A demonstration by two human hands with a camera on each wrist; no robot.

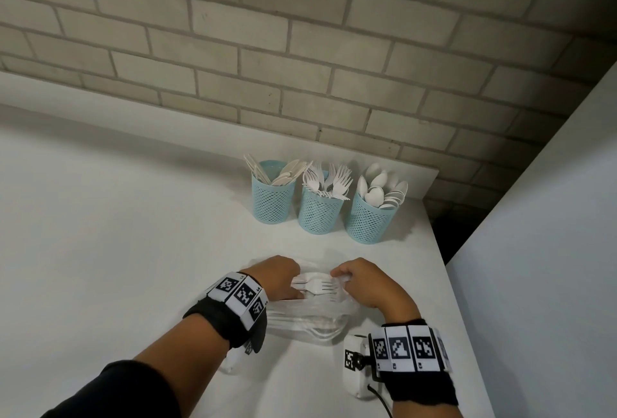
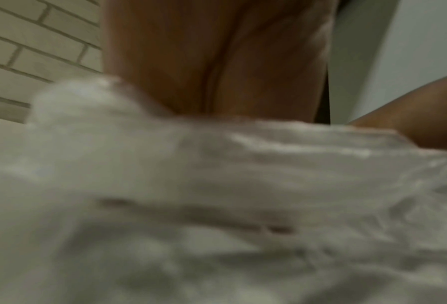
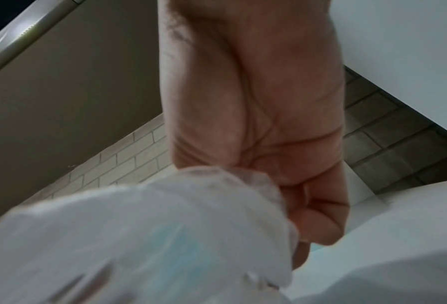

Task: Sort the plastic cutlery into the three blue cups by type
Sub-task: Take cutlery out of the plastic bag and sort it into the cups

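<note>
Three blue mesh cups stand at the back of the white table: the left cup holds knives, the middle cup forks, the right cup spoons. In front of them lies a clear plastic bag with more white cutlery inside. My left hand curls round the handles of a few white forks above the bag, their tines pointing right. My right hand pinches the crumpled bag edge between curled fingers. The left wrist view shows only my palm and blurred plastic.
A brick wall runs behind the cups. The table's right edge lies close to my right wrist, with a white panel beyond it. Bare tabletop stretches to the left.
</note>
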